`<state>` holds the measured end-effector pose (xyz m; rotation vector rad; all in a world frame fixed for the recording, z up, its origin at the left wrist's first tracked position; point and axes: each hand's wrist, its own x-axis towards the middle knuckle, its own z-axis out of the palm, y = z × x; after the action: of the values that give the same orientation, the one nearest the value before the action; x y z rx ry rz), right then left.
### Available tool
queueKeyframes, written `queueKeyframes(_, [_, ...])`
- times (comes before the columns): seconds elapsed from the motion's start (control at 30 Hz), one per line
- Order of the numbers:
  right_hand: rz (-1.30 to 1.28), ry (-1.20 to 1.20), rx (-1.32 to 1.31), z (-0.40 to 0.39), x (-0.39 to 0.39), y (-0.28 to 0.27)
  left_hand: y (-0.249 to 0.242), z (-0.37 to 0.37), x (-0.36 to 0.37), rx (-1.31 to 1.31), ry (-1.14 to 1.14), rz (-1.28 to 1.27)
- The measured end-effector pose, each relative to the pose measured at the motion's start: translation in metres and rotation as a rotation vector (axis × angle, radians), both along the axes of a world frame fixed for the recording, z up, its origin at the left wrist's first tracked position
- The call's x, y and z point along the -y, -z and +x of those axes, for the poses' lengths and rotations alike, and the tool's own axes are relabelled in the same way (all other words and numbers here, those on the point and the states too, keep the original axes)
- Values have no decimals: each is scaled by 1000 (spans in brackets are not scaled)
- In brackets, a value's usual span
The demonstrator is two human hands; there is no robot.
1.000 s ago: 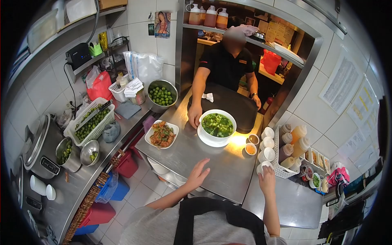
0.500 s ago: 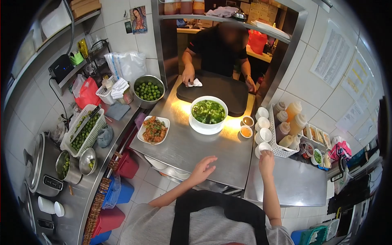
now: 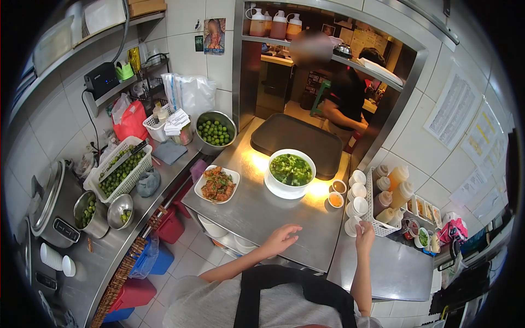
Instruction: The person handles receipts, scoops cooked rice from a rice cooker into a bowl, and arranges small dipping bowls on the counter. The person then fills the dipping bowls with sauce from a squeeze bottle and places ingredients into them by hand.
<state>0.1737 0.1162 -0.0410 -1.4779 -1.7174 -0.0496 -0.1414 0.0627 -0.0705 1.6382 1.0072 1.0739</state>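
Note:
My right hand (image 3: 365,236) is at the near end of a row of small white cups (image 3: 358,190), its fingers pinched at the rim of the nearest cup (image 3: 351,226). Over the steel counter my left hand (image 3: 283,240) hovers with fingers stretched out, holding nothing. Beyond it stands a large white bowl of green soup (image 3: 291,168), with a white plate (image 3: 285,189) under it. Two small sauce cups, one of brown sauce (image 3: 339,186) and one of orange sauce (image 3: 335,200), sit right of the bowl. A square white dish of fried food (image 3: 217,185) lies to the left.
A dark tray (image 3: 298,143) lies behind the bowl at the pass window. Squeeze bottles (image 3: 402,194) fill a white basket on the right. A steel bowl of limes (image 3: 215,131) and a basket of limes (image 3: 121,172) are on the left counter. Beyond the window is a person (image 3: 350,95).
The person across the window has moved back and right, their hand and the white cloth gone from the tray. My view has shifted. My right hand stays by the nearest cup.

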Motion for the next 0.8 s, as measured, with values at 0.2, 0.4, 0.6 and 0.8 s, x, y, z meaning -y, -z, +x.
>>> queueKeyframes(0.2, [22, -53, -113, -36, 15, -35, 5, 12, -13, 0, 75, 51])
queueKeyframes(0.4, [-77, -505, -71, -95, 49, -18, -13, 37, -16, 562, 363, -390])
queueKeyframes(0.6, [-145, -552, 121, -98, 52, 44, 36, 46, -41, 416, 325, -448])
queueKeyframes(0.8, [-136, -220, 114, -52, 54, -11, 58, 52, -47, 64, 220, -282])
